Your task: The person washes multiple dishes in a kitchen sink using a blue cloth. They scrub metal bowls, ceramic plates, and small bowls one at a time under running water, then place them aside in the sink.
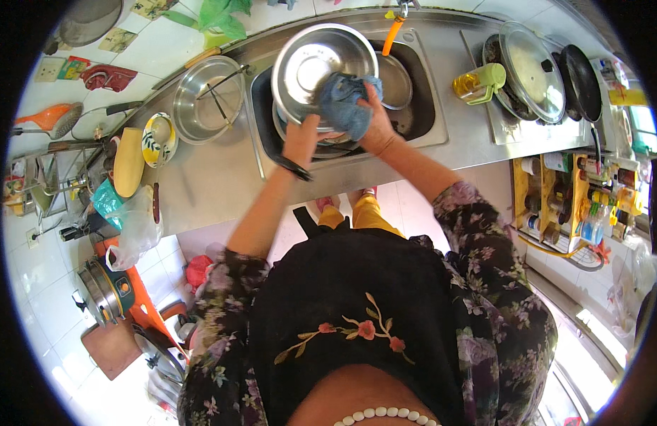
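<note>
A shiny stainless steel bowl point(307, 58) is tilted over the double sink point(441, 114). My left hand point(303, 139), with a dark bangle at the wrist, grips the bowl's lower rim. Bunched in my right hand point(379, 120) is a blue cloth point(345, 104), which lies against the bowl's right inner side. Under the bowl, other dishes are partly hidden in the left basin. A round metal pan or lid point(397, 82) rests in the right basin, below the faucet's orange hose point(393, 36).
Left of the sink are a large metal basin point(201, 125), a patterned bowl point(171, 152) with a ladle, and a plastic bag point(139, 234). An oil jug point(475, 85), a glass-lidded pan point(530, 74) and a black frying pan point(578, 80) stand to the right. A spice rack point(542, 197) is at the right.
</note>
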A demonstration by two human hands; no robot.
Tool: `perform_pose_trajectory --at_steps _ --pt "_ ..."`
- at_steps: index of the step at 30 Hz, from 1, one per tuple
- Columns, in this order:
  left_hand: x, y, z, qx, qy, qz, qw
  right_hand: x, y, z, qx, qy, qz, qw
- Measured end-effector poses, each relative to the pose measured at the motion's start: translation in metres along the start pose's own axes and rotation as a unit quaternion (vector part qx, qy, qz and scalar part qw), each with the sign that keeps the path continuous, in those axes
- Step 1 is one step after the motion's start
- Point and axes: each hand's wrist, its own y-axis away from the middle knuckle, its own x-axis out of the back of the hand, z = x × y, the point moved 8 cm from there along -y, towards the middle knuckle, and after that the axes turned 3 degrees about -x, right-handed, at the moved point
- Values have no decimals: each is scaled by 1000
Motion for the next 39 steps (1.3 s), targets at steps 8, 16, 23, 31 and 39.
perform_pose_trajectory --at_steps 8,16,23,31,39 --pt "16 15 -2 -43 -17 69 997 -21 23 -34 19 -66 -88 994" --pt "26 17 38 -95 -252 16 963 -35 23 10 140 137 -157 968" --pt "24 7 77 -181 -322 27 929 -17 -6 26 93 172 -141 970" --pt "3 28 54 -216 -346 115 906 -26 44 -30 -139 -172 -19 975" --pt "3 17 49 -254 -340 141 894 -51 44 -45 -243 -486 42 838"
